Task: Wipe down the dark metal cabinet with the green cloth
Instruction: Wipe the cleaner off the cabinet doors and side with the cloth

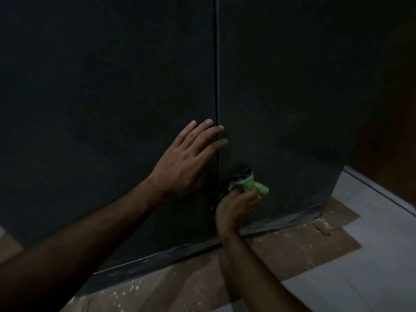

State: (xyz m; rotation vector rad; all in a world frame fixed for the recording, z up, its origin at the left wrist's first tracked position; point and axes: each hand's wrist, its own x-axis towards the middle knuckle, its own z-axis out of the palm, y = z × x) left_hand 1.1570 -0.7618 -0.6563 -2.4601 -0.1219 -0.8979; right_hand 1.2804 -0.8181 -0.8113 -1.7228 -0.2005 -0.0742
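Looking down, I see brown cardboard [292,255] lying flat on the pale floor [371,278] closest to me. It has little white specks on it. It goes under the bottom edge of the cabinet.

Next come my two arms, reaching forward. My right hand [236,206] is low down, and its fingers are curled tight around the green cloth [254,188]. That cloth is bunched up into a ball and pushed against the right door of the dark metal cabinet [292,97], close to the bottom. It sits right on a small dark handle or latch [244,173] beside the middle gap. I cannot tell just what that part is, because it is dim and partly hidden.

My left hand [186,161] is a bit higher. It lies flat with the fingers straight and spread, pressing on the left door. It holds nothing. Two fingertips [221,127] reach across the thin gap [217,64] between both doors.

Farthest away, these tall dark doors fill almost everything I see.
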